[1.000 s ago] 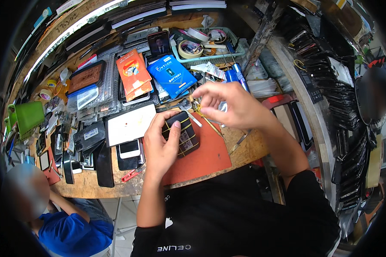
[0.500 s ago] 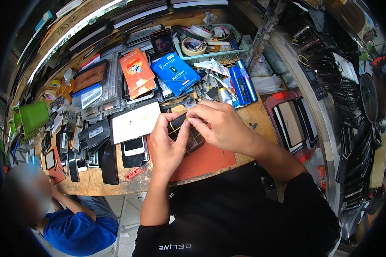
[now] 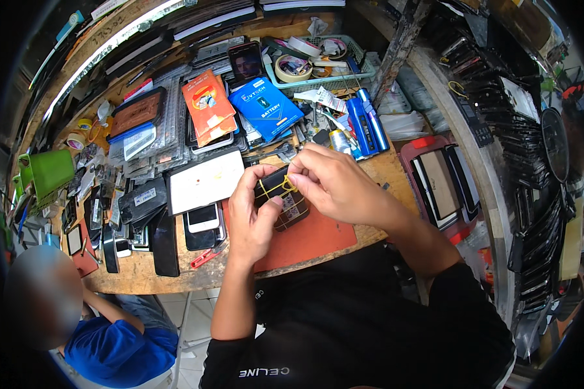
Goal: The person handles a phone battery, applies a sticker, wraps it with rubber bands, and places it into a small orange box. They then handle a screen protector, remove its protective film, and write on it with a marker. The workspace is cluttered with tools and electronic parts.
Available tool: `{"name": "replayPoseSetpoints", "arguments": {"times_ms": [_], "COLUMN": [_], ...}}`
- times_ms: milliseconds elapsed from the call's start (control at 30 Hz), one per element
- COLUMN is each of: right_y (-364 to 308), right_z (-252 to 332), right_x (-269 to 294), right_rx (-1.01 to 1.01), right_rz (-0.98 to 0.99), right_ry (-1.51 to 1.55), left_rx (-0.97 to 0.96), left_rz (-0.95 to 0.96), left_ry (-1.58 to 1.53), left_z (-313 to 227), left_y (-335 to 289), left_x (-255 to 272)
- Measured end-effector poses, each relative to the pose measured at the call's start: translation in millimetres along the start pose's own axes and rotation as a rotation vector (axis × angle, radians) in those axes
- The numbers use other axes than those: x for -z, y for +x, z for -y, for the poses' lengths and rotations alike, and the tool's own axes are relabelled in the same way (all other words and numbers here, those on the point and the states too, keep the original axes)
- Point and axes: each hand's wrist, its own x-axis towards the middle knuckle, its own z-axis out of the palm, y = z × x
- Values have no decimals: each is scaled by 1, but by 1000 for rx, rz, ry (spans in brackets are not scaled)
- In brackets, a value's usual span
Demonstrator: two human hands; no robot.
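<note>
My left hand (image 3: 252, 214) grips the left edge of a dark, flat, phone-like device (image 3: 293, 214), its thumb lying across the face. Yellow rubber bands (image 3: 270, 192) cross the device both ways. Close to its upper right edge, my right hand (image 3: 334, 185) pinches a looped part of a yellow band between thumb and forefinger. The device is held over a red-orange mat (image 3: 315, 245) at the table's front edge. My hands hide parts of it.
Left of my hands are a white board (image 3: 206, 183), a white phone (image 3: 203, 219) and a red cutter (image 3: 206, 258). Beyond lie orange and blue packets (image 3: 266, 109), blue cylinders (image 3: 368, 123) and a tape basket (image 3: 321, 83). A person in blue (image 3: 120, 343) sits at lower left.
My right hand has drawn slightly right and away from my left. More of the banded device shows, and my left thumb now lies lower across its face.
</note>
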Motion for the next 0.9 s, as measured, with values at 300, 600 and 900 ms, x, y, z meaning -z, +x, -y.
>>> {"name": "replayPoseSetpoints", "arguments": {"times_ms": [300,600,900], "right_y": [2,20,-58], "right_z": [0,-21,-63], "right_x": [-7,-13,-65], "right_rx": [134,-412,-149], "right_rz": [-117,153,122], "right_ry": [-30,356,-142], "left_rx": [-125,-135,54], "left_rz": [-86,-41,-422], "left_ry": [263,132,-533], "left_z": [6,13,71], "left_y": [4,-21,-50], "left_x": [-5,8,63]}}
